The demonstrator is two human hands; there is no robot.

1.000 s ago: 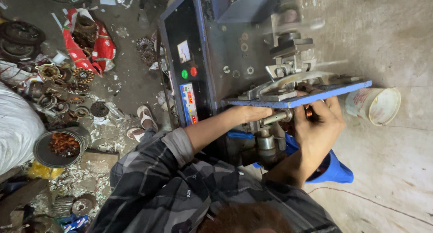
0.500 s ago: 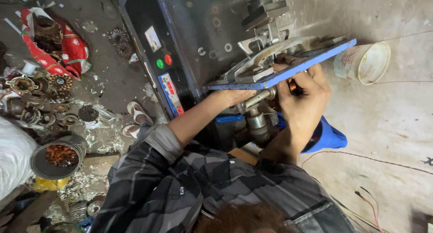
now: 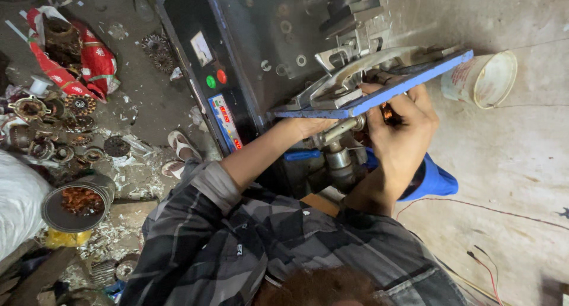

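Right hand (image 3: pixel 400 134): right of centre, just under the blue plate; grip clenched around a small coppery coil (image 3: pixel 388 113), which peeks out between the fingers at the top of the fist.
Coil: inside the right grip, tight below the plate's lower edge, just right of the metal shaft; shiny reddish wire, rounded shape, mostly hidden.
Left hand (image 3: pixel 308 127): centre of frame, tucked under the plate's left end, touching the shaft; whether clenched or released, cannot tell, fingers hidden.
Metal shaft (image 3: pixel 341 130): grey steel cylinder, slanting from the left hand toward the right, with a thicker round collar hanging beneath.
Blue plate (image 3: pixel 379 92): flat, thin, painted blue, tilted up toward the right; bare metal brackets bolted on top.
Machine cabinet (image 3: pixel 249 39): dark box, upper centre, smooth panel with one green and one red round button.
Bucket (image 3: pixel 483 80): upper right, white plastic, grimy, on the concrete floor.
Blue stool (image 3: pixel 435 181): glossy plastic, right of the forearm.
Tin of copper scraps (image 3: pixel 77 200): lower left, round, dark rim.
Red sack (image 3: pixel 77 54): upper left, crumpled, among rusty gears.
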